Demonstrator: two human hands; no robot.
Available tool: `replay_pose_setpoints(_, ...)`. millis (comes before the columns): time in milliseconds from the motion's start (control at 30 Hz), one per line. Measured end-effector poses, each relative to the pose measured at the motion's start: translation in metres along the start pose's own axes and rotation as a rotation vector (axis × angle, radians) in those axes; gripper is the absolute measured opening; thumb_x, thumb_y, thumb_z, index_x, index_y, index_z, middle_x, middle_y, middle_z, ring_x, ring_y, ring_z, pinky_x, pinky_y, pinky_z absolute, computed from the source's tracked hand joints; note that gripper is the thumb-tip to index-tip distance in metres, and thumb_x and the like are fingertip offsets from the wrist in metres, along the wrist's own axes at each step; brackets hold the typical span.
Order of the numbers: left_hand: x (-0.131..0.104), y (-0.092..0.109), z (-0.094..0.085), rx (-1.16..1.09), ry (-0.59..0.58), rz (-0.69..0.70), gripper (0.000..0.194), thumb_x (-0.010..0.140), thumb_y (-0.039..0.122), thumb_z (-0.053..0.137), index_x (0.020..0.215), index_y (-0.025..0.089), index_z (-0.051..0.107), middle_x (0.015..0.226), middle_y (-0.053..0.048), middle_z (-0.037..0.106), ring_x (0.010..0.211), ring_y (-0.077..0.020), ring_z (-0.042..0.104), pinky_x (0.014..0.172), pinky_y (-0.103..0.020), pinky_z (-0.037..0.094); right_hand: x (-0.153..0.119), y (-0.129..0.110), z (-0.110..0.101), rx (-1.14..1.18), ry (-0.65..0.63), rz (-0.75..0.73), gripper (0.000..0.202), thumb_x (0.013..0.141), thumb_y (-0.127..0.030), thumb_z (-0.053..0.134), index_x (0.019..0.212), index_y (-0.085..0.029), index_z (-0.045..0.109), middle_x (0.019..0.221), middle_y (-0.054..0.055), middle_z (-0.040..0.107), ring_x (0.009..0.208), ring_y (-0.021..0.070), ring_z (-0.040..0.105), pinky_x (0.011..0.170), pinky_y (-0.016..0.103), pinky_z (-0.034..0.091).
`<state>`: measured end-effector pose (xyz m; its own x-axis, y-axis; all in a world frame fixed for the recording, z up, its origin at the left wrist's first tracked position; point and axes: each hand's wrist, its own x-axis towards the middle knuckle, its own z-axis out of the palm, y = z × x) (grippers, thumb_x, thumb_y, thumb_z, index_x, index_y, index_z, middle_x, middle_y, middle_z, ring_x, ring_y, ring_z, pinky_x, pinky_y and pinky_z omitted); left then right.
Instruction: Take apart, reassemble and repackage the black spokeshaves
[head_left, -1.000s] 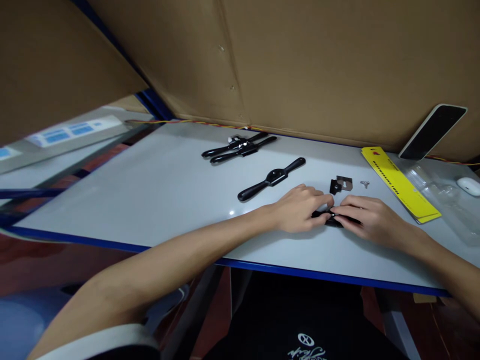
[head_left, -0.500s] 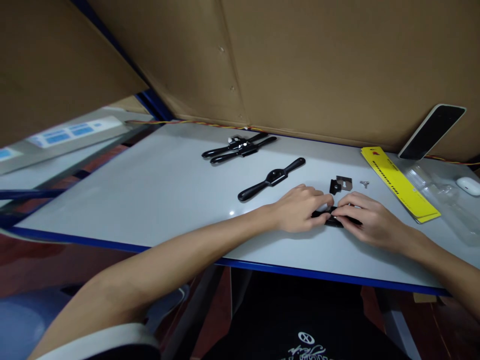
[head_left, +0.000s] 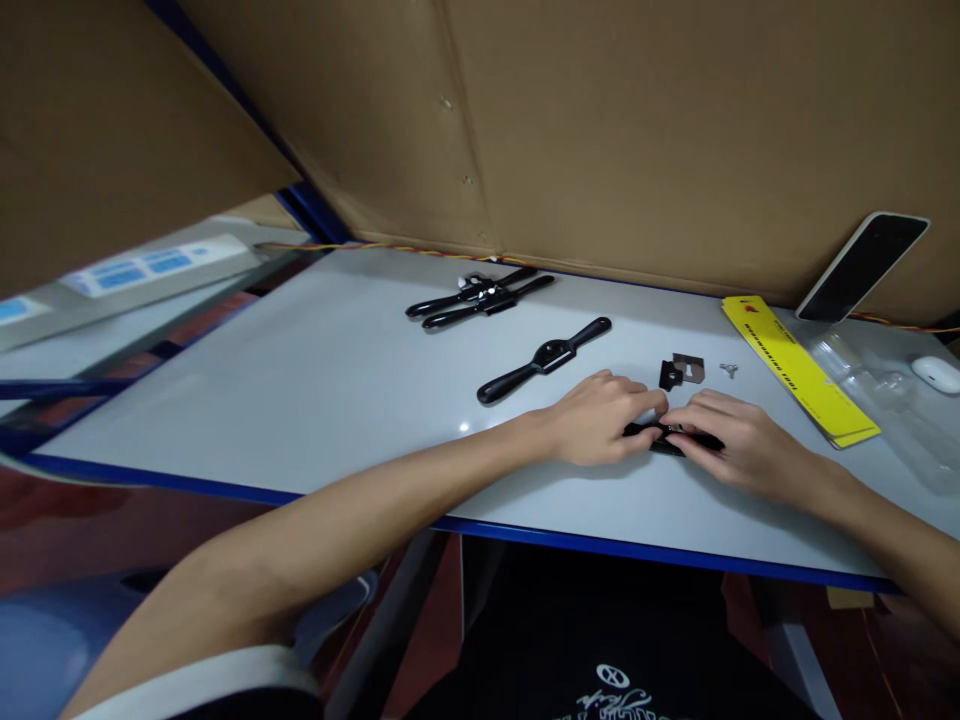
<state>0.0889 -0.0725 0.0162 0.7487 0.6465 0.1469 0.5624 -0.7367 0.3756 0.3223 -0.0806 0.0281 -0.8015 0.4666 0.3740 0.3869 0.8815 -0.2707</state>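
Note:
A black spokeshave lies low over the table under both hands, much of it covered by fingers. My left hand is closed around its left part, thumb along the near side. My right hand has thumb and fingertips closed at the spokeshave's middle; any small part pinched there is too hidden to name. Just beyond the fingers lie a black cap plate and a grey slotted blade. Small silver screws rest to their right. Farther left is a spokeshave body without a blade.
Two assembled spokeshaves lie side by side toward the back. On the right are yellow packaging cards, clear plastic packaging, a white rounded case and a phone leaning upright. Cardboard walls the rear edge.
My right fingers have shifted slightly at the spokeshave's middle, the forefinger moving a little left. My left hand stays in place, and the parts on the table are unmoved.

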Motion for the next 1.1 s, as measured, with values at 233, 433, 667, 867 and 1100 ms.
replay_pose_setpoints(233,0.0,0.0,0.0,0.005,-0.01,-0.007,0.033,0.097,0.039,0.04,0.113,0.02,0.063,0.093,-0.006,0.07,0.082,-0.0222,0.064,0.08,-0.041,0.048,-0.001,0.001,-0.014,-0.042,-0.048,0.001,0.017,0.098,-0.02,0.055,0.105,-0.016,0.071,0.084,0.006,0.07,0.075,0.0181,0.065,0.069,0.032,0.051)
replay_pose_setpoints(433,0.0,-0.001,0.002,0.014,-0.002,-0.003,0.032,0.096,0.039,0.041,0.11,0.02,0.062,0.091,-0.005,0.07,0.08,-0.0219,0.063,0.08,-0.041,0.048,-0.001,0.005,-0.008,-0.085,-0.031,-0.013,0.021,0.101,-0.022,0.053,0.086,-0.019,0.068,0.078,0.005,0.069,0.07,0.0168,0.061,0.065,0.032,0.049)
replay_pose_setpoints(667,0.0,-0.001,0.003,0.031,0.018,0.009,0.033,0.096,0.038,0.039,0.111,0.019,0.062,0.091,-0.006,0.07,0.08,-0.0222,0.064,0.081,-0.042,0.049,0.002,0.002,-0.001,-0.196,-0.026,-0.025,0.025,0.1,-0.02,0.049,0.077,-0.02,0.06,0.069,0.003,0.061,0.06,0.016,0.051,0.058,0.033,0.04)
replay_pose_setpoints(867,0.0,-0.001,0.003,0.035,0.01,0.007,0.032,0.097,0.038,0.038,0.11,0.019,0.061,0.093,-0.006,0.071,0.081,-0.0225,0.064,0.081,-0.042,0.05,0.003,0.002,0.002,-0.124,0.006,0.033,0.022,0.1,-0.022,0.051,0.081,-0.02,0.06,0.069,0.001,0.06,0.06,0.0149,0.052,0.058,0.031,0.041)
replay_pose_setpoints(1100,-0.001,-0.001,0.002,0.053,-0.002,0.009,0.033,0.098,0.038,0.037,0.11,0.018,0.06,0.092,-0.007,0.07,0.079,-0.0224,0.063,0.08,-0.042,0.049,-0.002,0.019,-0.004,-0.054,-0.036,-0.064,0.023,0.106,-0.024,0.048,0.111,-0.02,0.07,0.093,0.006,0.069,0.077,0.0158,0.063,0.067,0.03,0.05)
